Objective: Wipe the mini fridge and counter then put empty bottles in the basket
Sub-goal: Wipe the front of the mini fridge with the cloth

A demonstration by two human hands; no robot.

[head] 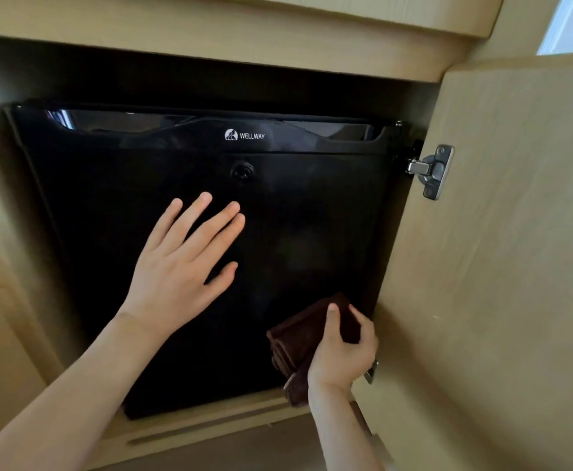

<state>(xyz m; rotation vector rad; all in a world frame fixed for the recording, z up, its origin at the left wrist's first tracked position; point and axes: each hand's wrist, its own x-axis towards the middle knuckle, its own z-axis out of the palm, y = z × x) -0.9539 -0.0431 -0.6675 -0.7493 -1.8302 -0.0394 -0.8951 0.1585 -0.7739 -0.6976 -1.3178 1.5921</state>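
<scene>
Black gloss is filling the middle of the view: one mini fridge (312,215), door shut and a white WELLWAY mark showing on its top strip, is sitting inside a pale wooden cabinet (210,39), with one round lock (242,171) just below that mark. Two bare hands are on the job. The left hand (176,266), forearm running up from the near left, is lying open over the middle of the fridge door. Its fingers (190,219) are straight and fanned out, index and middle running side by side, thumb sticking out to the right. It is looking flat against the panel, though I cannot tell whether the palm is actually pressing. The right hand (341,355) is down at the near right corner of the fridge door, gripping one folded brown cloth (295,338). The thumb (332,317) is lying across the cloth's near face, the other fingers are curling round its right edge, and the cloth is resting against the black panel. One cabinet door (499,266) is standing swung open on the right. Two metal hinges are showing on its inner edge: one hinge (431,171) is sitting in plain sight by the fridge's top right corner, and a second hinge (370,371) is peeking out just behind the right hand, mostly hidden. One slice of bright window (570,22) is glowing in the far right corner.
</scene>
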